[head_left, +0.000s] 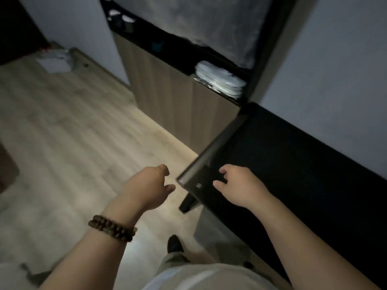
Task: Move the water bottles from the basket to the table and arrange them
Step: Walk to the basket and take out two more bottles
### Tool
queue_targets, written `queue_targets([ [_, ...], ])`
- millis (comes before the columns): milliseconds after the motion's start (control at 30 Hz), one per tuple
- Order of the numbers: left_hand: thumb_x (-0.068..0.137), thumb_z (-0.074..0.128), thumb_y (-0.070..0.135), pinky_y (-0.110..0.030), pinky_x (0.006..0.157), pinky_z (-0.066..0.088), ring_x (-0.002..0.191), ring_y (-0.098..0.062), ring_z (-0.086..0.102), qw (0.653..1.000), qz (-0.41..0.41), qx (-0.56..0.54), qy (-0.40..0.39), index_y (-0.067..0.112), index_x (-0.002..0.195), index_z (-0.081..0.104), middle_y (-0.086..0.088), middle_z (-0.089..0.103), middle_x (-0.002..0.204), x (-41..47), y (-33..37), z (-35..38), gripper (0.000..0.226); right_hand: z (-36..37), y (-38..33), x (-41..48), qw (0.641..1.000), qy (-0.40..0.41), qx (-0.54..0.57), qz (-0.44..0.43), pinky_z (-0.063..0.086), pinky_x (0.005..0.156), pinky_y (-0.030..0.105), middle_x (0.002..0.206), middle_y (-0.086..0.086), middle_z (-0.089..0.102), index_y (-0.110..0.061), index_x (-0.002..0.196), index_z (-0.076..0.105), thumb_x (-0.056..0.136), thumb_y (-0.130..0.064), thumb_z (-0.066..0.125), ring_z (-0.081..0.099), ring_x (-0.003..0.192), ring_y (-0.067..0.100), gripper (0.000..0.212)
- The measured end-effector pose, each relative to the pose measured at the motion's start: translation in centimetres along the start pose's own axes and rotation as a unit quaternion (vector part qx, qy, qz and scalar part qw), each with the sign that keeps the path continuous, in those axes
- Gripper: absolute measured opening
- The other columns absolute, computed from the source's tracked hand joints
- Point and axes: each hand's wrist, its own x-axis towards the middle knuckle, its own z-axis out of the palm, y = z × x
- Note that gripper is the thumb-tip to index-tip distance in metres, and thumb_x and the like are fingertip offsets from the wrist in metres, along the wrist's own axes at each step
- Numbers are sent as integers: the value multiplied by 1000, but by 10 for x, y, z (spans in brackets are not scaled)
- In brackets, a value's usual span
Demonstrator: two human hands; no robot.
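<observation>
Fingers curl loosely: left hand beside, right hand over black table.

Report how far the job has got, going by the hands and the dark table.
Done: nothing visible; no water bottle or basket is in view. In hand: nothing; the left hand, wearing a brown bead bracelet, hangs over the pale wooden floor, and the right hand hovers above the black tabletop near its corner, both loosely curled. Left: seemingly every bottle.

No writing, label, brand or number can be read anywhere. A small pale mark near the corner of the dark table is too blurred to read.
</observation>
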Motion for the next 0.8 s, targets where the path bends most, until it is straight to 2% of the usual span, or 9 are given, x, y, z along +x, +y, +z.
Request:
queue_targets([
  [133, 98, 62, 50, -40, 95, 55, 113, -22, 66, 997, -64, -48, 0, 22, 141, 51, -2, 66, 130, 8, -74, -25, 52, 12, -85, 35, 996, 3, -78, -51, 59, 85, 41, 116, -2, 67, -24, 132, 59, 98, -44, 62, 66, 97, 19, 39],
  [300, 99, 60, 50, -38, 96, 54, 115, -21, 64, 988, -129, -88, 9, 22, 142, 49, 2, 65, 132, 12, -146, -47, 52, 30, -176, 83, 984, -32, -140, -106, 56, 94, 44, 135, 3, 63, -23, 147, 49, 98, -50, 59, 63, 117, 25, 57],
  [433, 98, 60, 51, -39, 96, 55, 117, -21, 63, 980, -177, -88, 19, 23, 142, 50, 2, 64, 134, 24, -204, -71, 53, 44, -247, 124, 974, -48, -172, -141, 58, 88, 45, 124, 3, 66, -23, 144, 50, 99, -50, 57, 64, 109, 26, 54],
  [600, 97, 61, 53, -40, 92, 57, 106, -19, 66, 968, -228, -95, 40, 23, 139, 52, 1, 66, 127, 62, -277, -115, 53, 53, -329, 190, 964, -61, -196, -168, 58, 84, 45, 106, 0, 68, -23, 135, 55, 98, -51, 56, 66, 100, 25, 47],
  [800, 98, 61, 50, -36, 93, 56, 111, -20, 65, 962, -254, -90, 35, 22, 141, 52, 0, 66, 129, 135, -361, -184, 52, 53, -435, 287, 961, -72, -191, -187, 55, 91, 43, 120, 3, 67, -22, 136, 56, 98, -50, 56, 63, 113, 28, 47],
])
